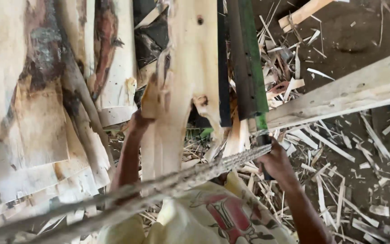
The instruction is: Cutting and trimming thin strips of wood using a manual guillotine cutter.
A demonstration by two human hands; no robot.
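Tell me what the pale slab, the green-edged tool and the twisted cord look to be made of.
Pale slab: raw, unfinished wood, with knots and grain. Green-edged tool: probably painted metal, flat and dark; uncertain. Twisted cord: likely fibre rope, from its spiral strands, though blurred.

I see a pale cream plank (pixel 190 68) with dark knots, a green-and-black bar (pixel 249 68), and my yellow shirt (pixel 204 221) printed red.

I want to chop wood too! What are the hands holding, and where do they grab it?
The left hand grips the pale wood slab at its lower left edge. The right hand holds a long dark blade by the handle at its bottom end.
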